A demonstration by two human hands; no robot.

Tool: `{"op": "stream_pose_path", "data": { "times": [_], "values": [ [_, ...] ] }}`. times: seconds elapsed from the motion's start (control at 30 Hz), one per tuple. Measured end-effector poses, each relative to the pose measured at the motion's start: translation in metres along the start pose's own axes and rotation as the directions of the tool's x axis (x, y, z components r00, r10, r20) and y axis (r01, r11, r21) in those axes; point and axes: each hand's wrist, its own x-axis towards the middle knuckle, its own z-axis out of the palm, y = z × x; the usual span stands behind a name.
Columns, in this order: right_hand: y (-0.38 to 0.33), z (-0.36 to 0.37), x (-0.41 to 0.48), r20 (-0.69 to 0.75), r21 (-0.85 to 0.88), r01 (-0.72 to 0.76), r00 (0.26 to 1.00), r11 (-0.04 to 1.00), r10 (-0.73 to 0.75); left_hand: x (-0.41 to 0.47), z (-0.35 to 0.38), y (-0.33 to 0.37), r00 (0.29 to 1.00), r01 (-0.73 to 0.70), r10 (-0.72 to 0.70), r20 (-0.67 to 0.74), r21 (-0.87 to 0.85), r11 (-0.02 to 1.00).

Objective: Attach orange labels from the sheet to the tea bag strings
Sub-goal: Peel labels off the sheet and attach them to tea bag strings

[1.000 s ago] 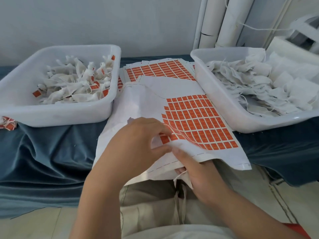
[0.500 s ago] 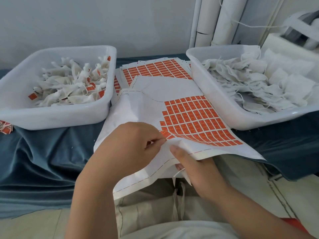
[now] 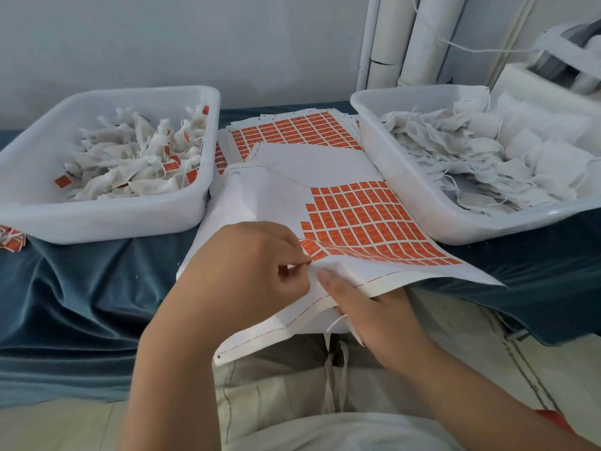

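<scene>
At near-left corner of sheet (image 3: 260,203) orange block: left hand (image 3: 247,265) fingers (image 3: 292,266) pressed together, apparently pinching corner label (image 3: 309,247). Right hand (image 3: 374,320) grips sheet's near edge, thumb on top; tea bag string (image 3: 335,324) dangles beneath sheet, nearer right hand.

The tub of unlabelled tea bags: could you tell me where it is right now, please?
In the head view, the tub sits on the right of the blue-covered table, just right of the label sheet, with white pipes behind it.
</scene>
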Motion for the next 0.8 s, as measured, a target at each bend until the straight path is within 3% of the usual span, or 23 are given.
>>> {"op": "stream_pose_path", "data": {
  "times": [0.23,0.33,0.8],
  "values": [
    [0.005,0.000,-0.001,-0.006,0.086,-0.045,0.999,0.995,0.045,-0.002,-0.002,-0.016,0.987,0.140,-0.146,-0.070,-0.086,0.986],
    [0.005,0.001,0.000,0.004,0.139,-0.054,0.999,0.989,0.054,-0.007,-0.006,-0.012,0.993,0.117,-0.120,-0.011,-0.157,0.981],
    [0.002,-0.007,0.006,0.256,0.121,-0.188,0.954,0.975,0.153,-0.005,-0.002,-0.008,0.995,0.083,-0.081,-0.054,0.028,0.996]
  ]
}}
